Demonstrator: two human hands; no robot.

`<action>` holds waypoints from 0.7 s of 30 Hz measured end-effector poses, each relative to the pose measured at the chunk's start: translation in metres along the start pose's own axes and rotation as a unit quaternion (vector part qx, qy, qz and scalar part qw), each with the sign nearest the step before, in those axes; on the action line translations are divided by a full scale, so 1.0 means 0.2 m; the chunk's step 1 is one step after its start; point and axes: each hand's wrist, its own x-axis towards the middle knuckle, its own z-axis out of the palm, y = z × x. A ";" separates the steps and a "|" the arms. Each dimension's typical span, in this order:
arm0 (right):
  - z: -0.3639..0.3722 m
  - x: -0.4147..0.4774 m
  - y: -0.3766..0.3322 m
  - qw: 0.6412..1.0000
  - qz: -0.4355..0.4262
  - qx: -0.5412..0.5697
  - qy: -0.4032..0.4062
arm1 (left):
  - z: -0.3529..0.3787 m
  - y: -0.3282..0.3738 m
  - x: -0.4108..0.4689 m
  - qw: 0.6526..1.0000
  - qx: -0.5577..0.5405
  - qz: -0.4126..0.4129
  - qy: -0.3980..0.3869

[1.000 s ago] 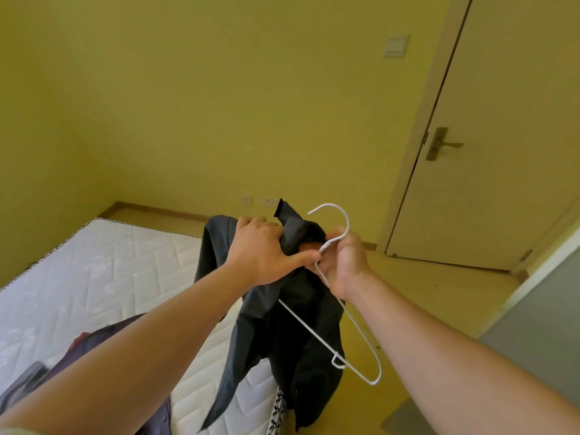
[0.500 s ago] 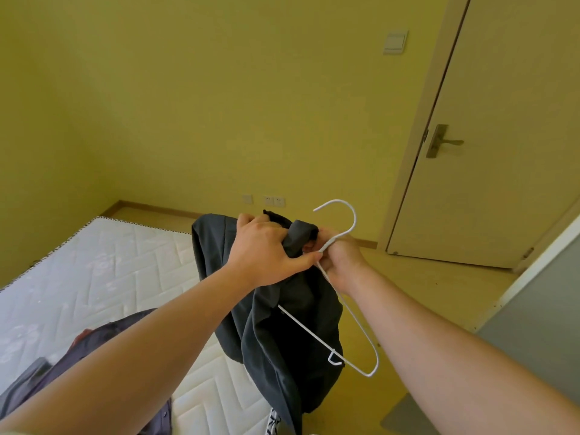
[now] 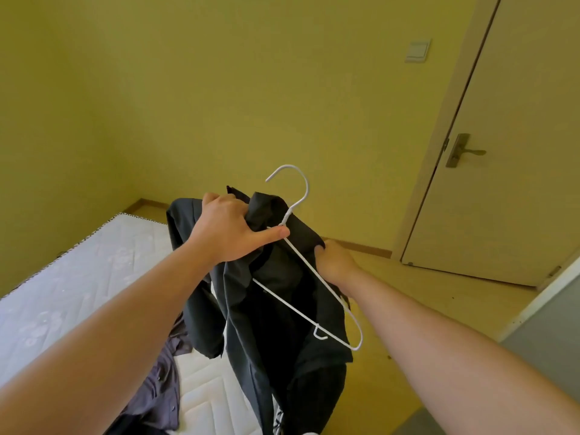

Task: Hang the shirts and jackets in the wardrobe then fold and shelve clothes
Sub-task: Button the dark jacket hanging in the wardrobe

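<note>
A dark grey jacket (image 3: pixel 276 334) hangs in the air in front of me, above the mattress edge. My left hand (image 3: pixel 226 233) grips its collar, with the thumb pressed against the neck of a white wire hanger (image 3: pixel 301 268). The hanger's hook points up and its right arm lies over the jacket front. My right hand (image 3: pixel 335 262) holds the jacket's right shoulder fabric, just behind the hanger's arm.
A white quilted mattress (image 3: pixel 78 277) lies at the left, with a purple-grey shirt (image 3: pixel 157 384) crumpled on it. A closed door (image 3: pixel 518 152) with a lever handle stands at the right. A grey surface (image 3: pixel 552 334) shows at the far right.
My right hand has left the hanger's neck and moved down to the jacket's right shoulder. My left hand now pins the hanger neck with its thumb. The jacket has spread wider.
</note>
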 end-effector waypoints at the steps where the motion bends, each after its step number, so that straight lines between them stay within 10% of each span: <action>1: -0.02 0.01 -0.03 0.999 -0.008 0.016 0.030 | -0.01 -0.02 -0.01 1.000 -0.004 0.001 -0.023; 11: -0.18 -0.11 -0.45 0.961 -0.217 0.165 -0.036 | -0.03 -0.05 -0.06 0.974 -0.131 -0.065 -0.172; 21: -0.23 -0.11 -0.46 0.948 -0.229 0.145 -0.164 | 0.01 -0.02 -0.07 0.927 -0.322 -0.096 -0.164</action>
